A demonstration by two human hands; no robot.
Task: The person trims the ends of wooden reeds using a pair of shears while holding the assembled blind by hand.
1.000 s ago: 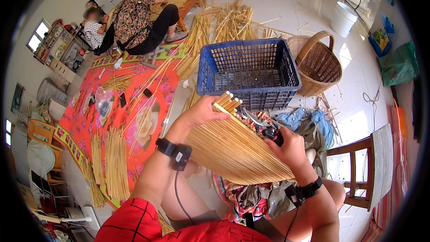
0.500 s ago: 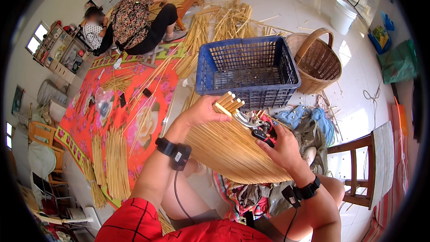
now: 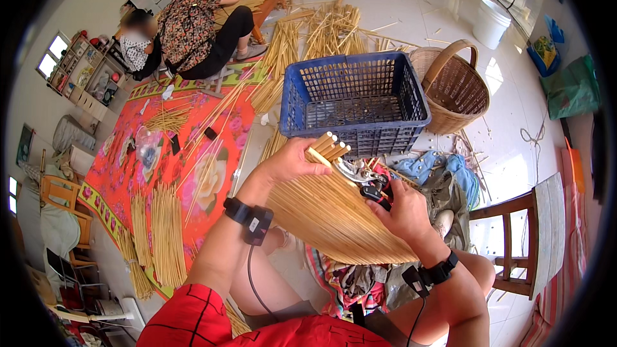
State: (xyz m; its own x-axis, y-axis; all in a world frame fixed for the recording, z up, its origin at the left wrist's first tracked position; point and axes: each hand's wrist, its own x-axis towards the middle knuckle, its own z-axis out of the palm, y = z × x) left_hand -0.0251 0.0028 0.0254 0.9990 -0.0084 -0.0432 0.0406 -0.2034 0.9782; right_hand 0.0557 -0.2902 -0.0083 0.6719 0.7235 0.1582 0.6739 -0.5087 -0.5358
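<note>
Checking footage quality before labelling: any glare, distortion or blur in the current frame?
Head view: glare whitens patches of floor right of the wicker basket; windows at left are blown out; fisheye distortion leans the walls toward a black rim; left hand, right hand and pruning shears look fairly sharp; the leftmost person has a blurred head.

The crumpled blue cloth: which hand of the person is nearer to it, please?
Right. The right hand, holding pruning shears, is just left of the blue cloth, on its near side. The left hand is farther left, gripping the upper end of the stalk bundle.
</note>
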